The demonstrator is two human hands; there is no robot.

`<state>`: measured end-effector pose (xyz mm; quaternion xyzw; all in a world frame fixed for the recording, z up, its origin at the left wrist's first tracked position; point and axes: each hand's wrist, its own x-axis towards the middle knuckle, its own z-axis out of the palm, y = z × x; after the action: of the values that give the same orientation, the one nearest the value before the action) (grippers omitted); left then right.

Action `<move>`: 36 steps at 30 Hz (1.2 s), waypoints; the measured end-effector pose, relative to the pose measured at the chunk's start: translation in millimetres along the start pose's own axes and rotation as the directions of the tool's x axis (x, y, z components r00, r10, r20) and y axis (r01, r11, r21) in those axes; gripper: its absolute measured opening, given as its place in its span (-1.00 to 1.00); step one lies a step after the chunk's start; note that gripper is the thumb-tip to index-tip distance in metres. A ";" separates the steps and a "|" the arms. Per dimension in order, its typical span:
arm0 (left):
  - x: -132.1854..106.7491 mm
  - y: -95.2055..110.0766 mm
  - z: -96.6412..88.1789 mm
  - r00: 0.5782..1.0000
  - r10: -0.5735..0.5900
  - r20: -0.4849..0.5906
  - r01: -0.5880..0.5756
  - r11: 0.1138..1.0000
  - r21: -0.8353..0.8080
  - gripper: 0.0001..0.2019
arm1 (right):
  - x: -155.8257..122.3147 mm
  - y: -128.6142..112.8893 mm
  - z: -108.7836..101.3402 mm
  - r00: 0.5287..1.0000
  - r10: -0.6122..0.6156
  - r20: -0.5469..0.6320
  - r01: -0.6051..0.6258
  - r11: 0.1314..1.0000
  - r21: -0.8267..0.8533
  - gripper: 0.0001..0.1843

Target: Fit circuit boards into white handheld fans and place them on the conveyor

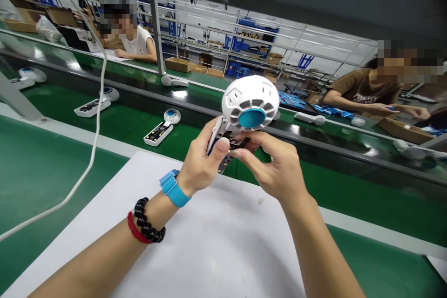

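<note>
I hold a white fan up in front of me, above the white mat, its round head with the blue hub at 12 o'clock from my hands. My left hand is closed around the handle from 9 o'clock, thumb pressed across the front. My right hand comes in from 3 o'clock, its fingers pinched on the dark circuit board that shows in the open handle just under the head. Both grips are tight on the fan; neither palm is open.

On my left wrist sit a blue strap, black beads and a red cord. A white cable hangs down at 9 o'clock. On the green belt at 10 o'clock lie more fans with open handles, well apart from my hands. Beyond the belt, one person sits at 11 o'clock and another person at 2 o'clock, hands on their own bench
</note>
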<state>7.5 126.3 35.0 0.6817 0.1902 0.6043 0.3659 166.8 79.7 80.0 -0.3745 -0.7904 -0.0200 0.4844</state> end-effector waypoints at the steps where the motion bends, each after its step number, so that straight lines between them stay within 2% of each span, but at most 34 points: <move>1: -0.8 -0.9 -0.4 1.000 0.003 -0.005 -0.003 1.000 0.020 -0.42 | 0.5 -1.5 -2.2 0.999 0.028 0.022 -0.028 1.000 -0.006 -0.88; 3: -1.8 -1.8 -0.5 1.000 0.021 -0.010 -0.020 0.998 0.058 -0.41 | 0.8 -4.4 -3.7 0.996 0.072 0.052 -0.072 0.997 -0.004 -0.92; 5: -1.2 -1.1 0.4 0.999 0.049 -0.023 -0.048 0.997 0.069 -0.42 | 0.4 -6.4 -0.4 0.996 0.085 0.029 -0.086 0.996 0.017 -0.94; 7: 0.7 0.8 1.5 0.995 0.086 -0.047 -0.083 0.995 0.062 -0.43 | -0.2 -7.1 7.0 0.990 0.116 -0.075 -0.110 0.991 0.081 -0.92; 9: 2.8 2.7 2.2 0.990 0.117 -0.079 -0.113 0.992 0.057 -0.45 | -0.1 -7.2 16.1 0.962 0.210 -0.175 -0.168 0.960 0.224 -0.79; 10: 3.6 3.2 2.3 0.987 0.129 -0.092 -0.124 0.990 0.060 -0.46 | 0.3 -7.2 20.1 0.947 0.266 -0.179 -0.199 0.927 0.318 -0.71; 12: 3.8 3.2 1.7 0.986 0.132 -0.102 -0.125 0.989 0.074 -0.46 | 1.8 -7.6 25.6 0.937 0.338 -0.084 -0.261 0.841 0.475 -0.65; 14: 2.6 2.1 1.0 0.991 0.092 -0.099 -0.085 0.994 0.072 -0.44 | 2.9 -7.5 27.6 0.935 0.355 0.016 -0.308 0.788 0.533 -0.72; 17: 0.7 0.2 0.2 0.997 0.028 -0.070 -0.026 0.999 0.026 -0.45 | 1.8 -5.0 26.4 0.932 0.362 0.028 -0.318 0.776 0.545 -0.80; 22: -0.1 -2.1 -2.8 0.986 0.166 -0.002 -0.166 0.986 0.002 -0.47 | -3.6 0.2 19.7 0.978 0.208 0.021 -0.192 0.850 0.490 -0.78; 25: -0.5 -2.5 -5.3 0.983 0.175 0.054 -0.175 0.985 -0.004 -0.43 | -3.3 -4.0 15.7 0.985 0.167 0.034 -0.166 0.893 0.419 -0.86; 30: 1.0 0.2 -6.0 0.986 0.140 0.092 -0.140 0.990 -0.011 -0.41 | 1.0 -13.0 15.8 0.972 0.232 -0.040 -0.198 0.898 0.394 -0.83; 34: 3.6 1.7 -3.7 0.987 0.134 0.087 -0.132 0.991 -0.030 -0.47 | 1.7 -13.3 16.3 0.938 0.342 0.048 -0.329 0.841 0.430 -0.74; 36: 5.1 3.1 -2.2 0.988 0.117 0.104 -0.112 0.992 -0.050 -0.50 | 1.5 -13.2 16.0 0.929 0.365 0.059 -0.353 0.830 0.431 -0.74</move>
<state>5.9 128.5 40.7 0.7144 0.1176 0.5913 0.3552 146.3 77.4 77.1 -0.3984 -0.6840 0.2430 0.5607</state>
